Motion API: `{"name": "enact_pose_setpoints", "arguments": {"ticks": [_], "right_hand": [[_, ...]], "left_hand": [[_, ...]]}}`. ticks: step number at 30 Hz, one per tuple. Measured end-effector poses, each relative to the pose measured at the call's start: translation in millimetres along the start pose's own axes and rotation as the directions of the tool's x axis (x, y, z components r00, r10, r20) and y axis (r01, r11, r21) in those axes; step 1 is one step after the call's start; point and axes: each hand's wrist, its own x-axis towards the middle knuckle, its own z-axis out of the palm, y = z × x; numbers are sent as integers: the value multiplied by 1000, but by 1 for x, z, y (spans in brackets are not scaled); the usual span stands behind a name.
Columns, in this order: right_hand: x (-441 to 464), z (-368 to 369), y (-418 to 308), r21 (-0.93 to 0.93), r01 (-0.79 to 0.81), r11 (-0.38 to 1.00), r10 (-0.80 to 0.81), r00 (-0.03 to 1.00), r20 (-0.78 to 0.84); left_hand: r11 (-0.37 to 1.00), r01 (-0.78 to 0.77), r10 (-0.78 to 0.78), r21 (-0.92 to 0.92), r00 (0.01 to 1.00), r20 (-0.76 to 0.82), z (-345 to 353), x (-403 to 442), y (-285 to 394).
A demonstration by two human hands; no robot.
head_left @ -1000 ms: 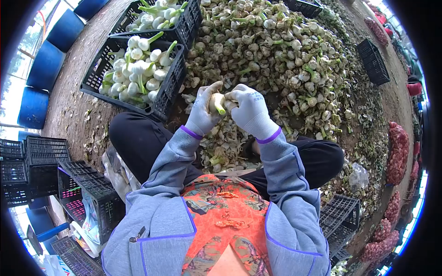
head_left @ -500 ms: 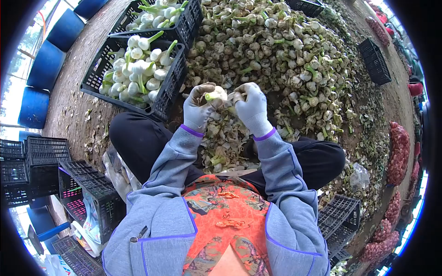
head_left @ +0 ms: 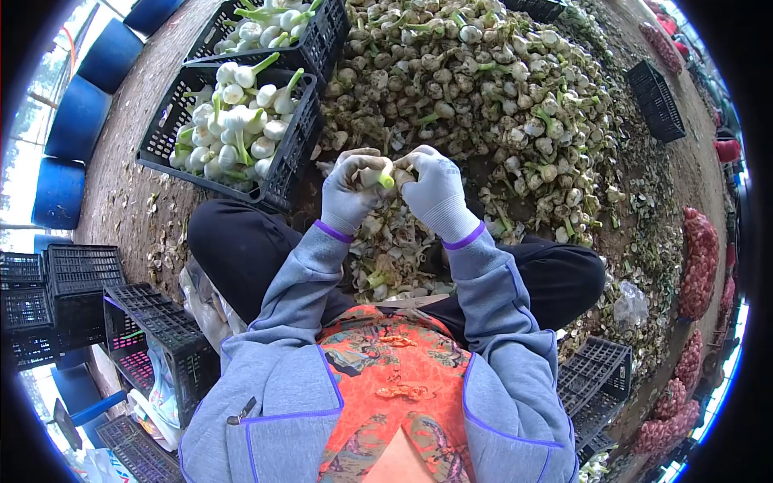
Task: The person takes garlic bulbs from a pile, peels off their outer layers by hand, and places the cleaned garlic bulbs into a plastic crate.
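In my gloved left hand (head_left: 351,187) is a garlic bulb (head_left: 372,175), its cut green stem pointing toward my right hand. The fingers wrap round the bulb and hide much of it. My right hand (head_left: 431,183), also gloved, is closed with thumb and fingertips pinched against the bulb's side. Any loose skin between those fingertips is too small to make out. Beneath both hands lies a heap of papery garlic skins (head_left: 394,253). Just beyond is a large pile of soiled, unpeeled garlic (head_left: 483,97).
To the left stands a black crate (head_left: 278,181) of clean white garlic, with a second filled crate (head_left: 326,48) behind it. Stacked crates (head_left: 84,274) and blue barrels (head_left: 60,191) line the far left. Red mesh sacks (head_left: 699,266) and another black crate (head_left: 656,101) are at the right.
My right hand has moved left, closing the gap to the garlic bulb. The bulb has turned in my left hand, so its green stem now points more toward me.
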Motion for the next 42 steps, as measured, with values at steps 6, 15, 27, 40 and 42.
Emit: {"name": "enact_pose_setpoints", "arguments": {"ticks": [6, 15, 27, 40, 42], "right_hand": [[2, 6, 10, -54, 9, 999, -11, 999, -49], [13, 25, 87, -108, -304, 947, 289, 948, -132], [36, 93, 183, -96, -550, 830, 554, 790, 263], [172, 156, 294, -380, -458, 804, 561, 796, 228], [166, 132, 265, -426, -422, 800, 547, 805, 229]], "left_hand": [[959, 123, -113, -257, 992, 52, 4, 0, 1], [632, 207, -251, -747, 966, 56, -3, 7, -6], [103, 340, -937, -935, 348, 24, -1, 8, -85], [295, 88, -565, -951, 819, -99, -55, 106, -48], [373, 199, -642, -906, 761, -97, -42, 87, -69]]}}
